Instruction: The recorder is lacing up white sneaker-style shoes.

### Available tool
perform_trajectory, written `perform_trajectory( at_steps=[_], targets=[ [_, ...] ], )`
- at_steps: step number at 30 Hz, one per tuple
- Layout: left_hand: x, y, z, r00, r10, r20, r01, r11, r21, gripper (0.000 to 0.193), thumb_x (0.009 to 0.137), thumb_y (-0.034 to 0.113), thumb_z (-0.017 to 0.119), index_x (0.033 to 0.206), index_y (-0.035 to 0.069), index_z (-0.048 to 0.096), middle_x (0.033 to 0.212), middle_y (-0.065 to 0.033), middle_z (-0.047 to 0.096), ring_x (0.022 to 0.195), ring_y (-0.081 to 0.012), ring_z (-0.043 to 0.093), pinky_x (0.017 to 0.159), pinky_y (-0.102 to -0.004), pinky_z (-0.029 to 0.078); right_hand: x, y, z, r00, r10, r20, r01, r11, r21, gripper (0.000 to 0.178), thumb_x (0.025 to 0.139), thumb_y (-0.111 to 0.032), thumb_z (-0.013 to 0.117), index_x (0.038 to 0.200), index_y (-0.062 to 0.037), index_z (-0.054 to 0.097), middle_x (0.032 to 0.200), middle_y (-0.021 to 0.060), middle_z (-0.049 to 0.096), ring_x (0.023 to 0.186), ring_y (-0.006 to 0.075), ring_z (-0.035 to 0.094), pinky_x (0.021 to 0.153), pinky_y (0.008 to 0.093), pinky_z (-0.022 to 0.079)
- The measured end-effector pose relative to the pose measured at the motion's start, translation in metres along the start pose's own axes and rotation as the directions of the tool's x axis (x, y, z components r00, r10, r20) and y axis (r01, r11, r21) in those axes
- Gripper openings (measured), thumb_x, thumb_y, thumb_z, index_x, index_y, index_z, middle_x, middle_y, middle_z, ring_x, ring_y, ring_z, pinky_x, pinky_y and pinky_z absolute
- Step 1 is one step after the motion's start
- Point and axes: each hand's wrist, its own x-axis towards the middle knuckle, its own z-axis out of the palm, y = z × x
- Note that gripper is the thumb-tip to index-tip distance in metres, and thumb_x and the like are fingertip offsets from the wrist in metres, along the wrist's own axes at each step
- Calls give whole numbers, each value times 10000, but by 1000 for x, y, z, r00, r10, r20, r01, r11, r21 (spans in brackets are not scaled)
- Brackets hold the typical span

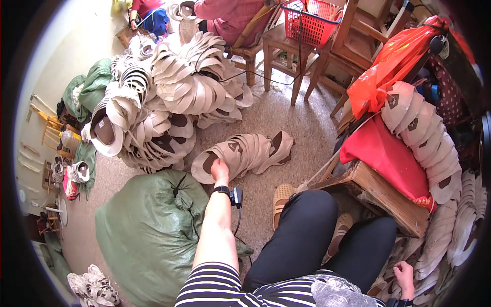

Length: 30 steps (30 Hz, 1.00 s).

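My left arm stretches forward, and my left hand is closed on the near end of a row of nested shoe uppers lying on the floor. These uppers are beige with dark brown linings, tucked one into another. Down at the lower right, my right hand has its fingers curled in beside a heap of pale uppers. Whether anything sits inside those fingers is hidden. Both wrists wear dark bands, and a small grey device with a cable is on the left one.
A large pile of nested uppers rises at the far left. A stuffed green sack stands left of my arm. To the right are a wooden box with red cloth and another row of uppers. Wooden stools and seated people are beyond.
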Motion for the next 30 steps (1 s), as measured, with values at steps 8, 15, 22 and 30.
perform_trajectory(
  at_steps=[8,15,22,30],
  targets=[
    [-55,44,-98,806,513,-296,-545,838,-30,177,943,151,595,992,6,683,880,-148,655,837,-327,617,768,-415,484,21,-53,-20,1000,-2,21,-2,984,180,50,901,-48,592,906,-2,612,668,6,584,543,74,522,484,239,426],
    [-67,100,-189,742,664,-93,-668,744,-12,164,941,82,592,1052,-26,648,905,-143,685,779,-267,642,742,-355,505,52,-146,-15,981,-190,47,170,946,275,61,887,-27,585,898,19,624,718,23,614,592,77,551,542,240,457],
    [-119,249,-223,714,577,397,-110,652,-750,245,1031,184,516,1175,18,623,1065,-18,673,939,-87,604,866,-257,475,49,-159,-15,963,-266,39,232,896,379,104,922,-74,583,942,5,648,730,21,627,607,79,568,552,236,469],
    [-228,350,-191,324,559,763,243,731,-638,231,978,102,565,1163,-24,622,1061,-68,679,937,-115,647,825,-250,519,36,-223,-17,910,-394,-128,385,689,614,154,928,-110,650,1049,-14,649,858,24,666,751,85,617,676,231,501]
  ],
)
